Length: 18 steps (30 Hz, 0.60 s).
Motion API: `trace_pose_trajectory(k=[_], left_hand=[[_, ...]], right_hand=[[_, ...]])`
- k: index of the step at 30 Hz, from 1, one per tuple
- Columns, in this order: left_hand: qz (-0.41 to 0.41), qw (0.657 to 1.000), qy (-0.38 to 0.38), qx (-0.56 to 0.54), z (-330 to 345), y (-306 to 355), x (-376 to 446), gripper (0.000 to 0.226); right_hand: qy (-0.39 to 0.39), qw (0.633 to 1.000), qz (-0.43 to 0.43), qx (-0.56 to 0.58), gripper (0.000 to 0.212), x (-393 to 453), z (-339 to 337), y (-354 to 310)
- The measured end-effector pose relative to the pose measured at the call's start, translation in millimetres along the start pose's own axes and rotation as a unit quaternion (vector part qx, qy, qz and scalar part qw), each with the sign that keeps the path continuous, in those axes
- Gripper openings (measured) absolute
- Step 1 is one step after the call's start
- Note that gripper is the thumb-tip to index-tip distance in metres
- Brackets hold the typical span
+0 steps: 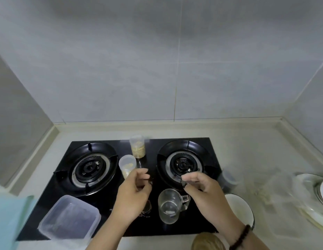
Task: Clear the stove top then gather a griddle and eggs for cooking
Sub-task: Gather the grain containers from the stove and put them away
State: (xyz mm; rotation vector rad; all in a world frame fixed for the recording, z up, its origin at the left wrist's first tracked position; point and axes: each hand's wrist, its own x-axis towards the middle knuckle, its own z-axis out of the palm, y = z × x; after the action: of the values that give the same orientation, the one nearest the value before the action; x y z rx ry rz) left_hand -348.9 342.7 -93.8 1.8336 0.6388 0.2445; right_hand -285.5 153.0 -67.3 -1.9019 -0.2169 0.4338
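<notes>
A black two-burner gas stove top point(153, 226) fills the middle of the counter. On it stand a clear plastic box point(70, 219) at the front left, a glass mug point(170, 206) at the front centre, a small clear jar point(127, 166) and a taller jar of yellowish bits point(137, 146) between the burners. My left hand point(133, 193) hovers just right of the small jar, fingers loosely curled, holding nothing. My right hand point(202, 186) hovers above the mug, fingers relaxed and empty. No griddle or eggs are in view.
A white bowl point(241, 206) sits on the counter by the stove's right edge, a dark lidded jar point(228, 180) behind it. Stacked white plates point(312, 195) lie at the far right. A light blue object point(11, 217) is at the left edge. Tiled walls enclose the counter.
</notes>
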Motion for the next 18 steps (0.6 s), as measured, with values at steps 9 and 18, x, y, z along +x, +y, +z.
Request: trace_pose_trajectory(k=[9,18], left_hand=[[0.023,0.983,0.04,0.179,-25.3,-17.1,77.6,0.068],[0.012,0.951,0.002,0.309,-23.6,-51.0,122.0,0.082]], right_hand=[[-0.004,1.0,0.003,0.003,0.024,29.5,15.5,-12.7],[-0.03,0.999,0.021,-0.009,0.022,69.8,49.5,-28.9]])
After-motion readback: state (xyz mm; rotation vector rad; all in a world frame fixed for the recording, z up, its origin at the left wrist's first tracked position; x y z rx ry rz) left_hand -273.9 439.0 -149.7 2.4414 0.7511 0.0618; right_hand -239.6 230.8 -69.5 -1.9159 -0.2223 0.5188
